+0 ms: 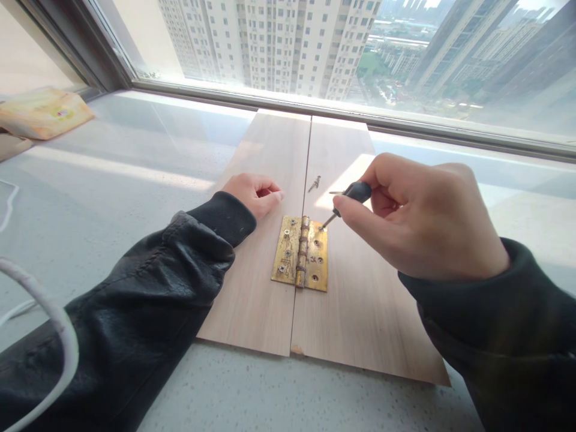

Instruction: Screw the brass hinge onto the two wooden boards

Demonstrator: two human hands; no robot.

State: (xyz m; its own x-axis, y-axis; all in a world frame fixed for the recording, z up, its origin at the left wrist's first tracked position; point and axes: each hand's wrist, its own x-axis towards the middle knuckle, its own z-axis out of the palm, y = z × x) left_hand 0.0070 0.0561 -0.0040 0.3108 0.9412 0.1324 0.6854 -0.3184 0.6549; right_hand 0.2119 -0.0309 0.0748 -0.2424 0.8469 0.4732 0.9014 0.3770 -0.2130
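Observation:
A brass hinge (302, 253) lies open across the seam between two pale wooden boards, the left board (261, 144) and the right board (360, 318). Several screws sit in its left leaf; holes show in the right leaf. My right hand (418, 210) grips a small screwdriver (357, 193) with a black handle, its tip at the upper hole of the right leaf. A thin screw (336, 192) sticks out by its thumb and fingers. My left hand (256, 193) rests on the left board above the hinge, fingers curled, and whether they hold anything is hidden.
A few loose screws (315, 183) lie on the right board above the hinge. The boards rest on a speckled white sill (225, 384) against a window. A white cable (67, 342) loops at the lower left. An orange-and-cream packet (45, 114) lies at the upper left.

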